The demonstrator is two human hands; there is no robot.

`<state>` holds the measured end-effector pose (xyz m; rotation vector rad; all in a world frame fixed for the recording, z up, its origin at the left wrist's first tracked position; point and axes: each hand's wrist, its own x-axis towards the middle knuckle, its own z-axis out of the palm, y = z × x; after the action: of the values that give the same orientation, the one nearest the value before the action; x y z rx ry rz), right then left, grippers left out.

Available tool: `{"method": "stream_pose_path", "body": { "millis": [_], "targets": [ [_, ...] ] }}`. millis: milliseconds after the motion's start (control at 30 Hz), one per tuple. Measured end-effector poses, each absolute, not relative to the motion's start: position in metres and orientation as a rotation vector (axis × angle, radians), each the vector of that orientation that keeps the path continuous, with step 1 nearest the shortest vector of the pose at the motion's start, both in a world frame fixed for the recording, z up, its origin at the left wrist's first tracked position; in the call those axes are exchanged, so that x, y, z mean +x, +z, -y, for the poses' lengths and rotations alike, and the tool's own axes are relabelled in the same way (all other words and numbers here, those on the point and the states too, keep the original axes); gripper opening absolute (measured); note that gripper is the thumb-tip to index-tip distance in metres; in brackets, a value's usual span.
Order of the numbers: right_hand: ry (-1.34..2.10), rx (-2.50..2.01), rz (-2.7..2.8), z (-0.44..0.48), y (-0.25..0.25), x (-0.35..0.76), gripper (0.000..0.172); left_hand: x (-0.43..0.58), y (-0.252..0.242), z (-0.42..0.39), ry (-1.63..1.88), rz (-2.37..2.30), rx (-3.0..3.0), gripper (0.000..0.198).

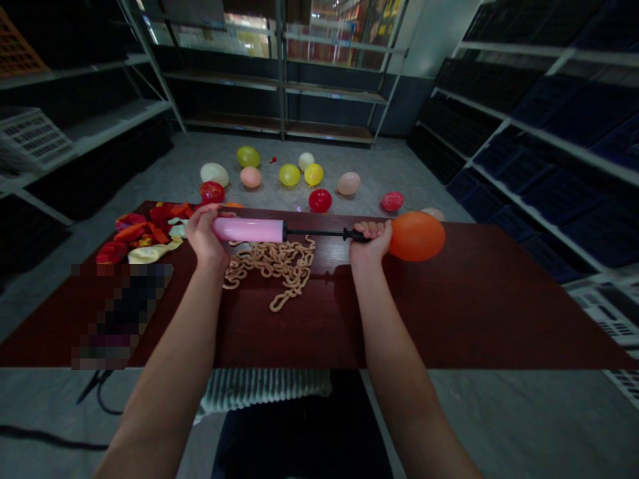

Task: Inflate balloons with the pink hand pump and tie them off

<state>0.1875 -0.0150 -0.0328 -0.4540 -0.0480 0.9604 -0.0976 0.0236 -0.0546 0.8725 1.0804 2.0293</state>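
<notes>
Near field: left hand (207, 234) closed in a full wrap around the pink barrel of a hand pump (248, 230), probably to steady the barrel; right hand (369, 241) closed tightly around the black pump handle (357, 234) and the base of an orange balloon (417, 227), the exact join hidden by the fingers; pump held level above a dark red wooden tabletop (449, 313), hands well apart, likely for keeping the rod in line; directly below, a loose heap of tan linked loops (272, 266); just beside the left hand, a pile of limp red, orange and cream balloons (142, 233), seemingly kept within easy reach; at the near left, a pixelated patch, contents hidden; beyond the far table edge, on a grey floor (164, 173), scattered inflated balloons, among them a red balloon (320, 200) and a yellow balloon (302, 175); farthest, metal shelving (279, 86) and a white plastic crate (32, 140).
</notes>
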Motion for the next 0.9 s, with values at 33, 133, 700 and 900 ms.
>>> {"method": "stream_pose_path", "body": {
  "millis": [33, 133, 700, 900],
  "targets": [
    [0.951, -0.452, 0.047, 0.016, -0.033, 0.188, 0.05, -0.095, -0.057, -0.024, 2.032, -1.078, 0.89, 0.013],
    [0.936, -0.43, 0.025, 0.019, -0.033, 0.19, 0.05, -0.092, -0.064, -0.024, 2.056, -1.08, 0.927, 0.025],
    [0.997, -0.528, 0.152, 0.031, -0.033, 0.151, 0.053, -0.016, -0.068, 0.018, 2.011, -1.017, 0.944, 0.032],
    [1.003, -0.442, 0.09, 0.03, -0.03, 0.165, 0.05, -0.026, -0.063, 0.02, 1.736, -1.004, 1.303, 0.026]
  ]
}}
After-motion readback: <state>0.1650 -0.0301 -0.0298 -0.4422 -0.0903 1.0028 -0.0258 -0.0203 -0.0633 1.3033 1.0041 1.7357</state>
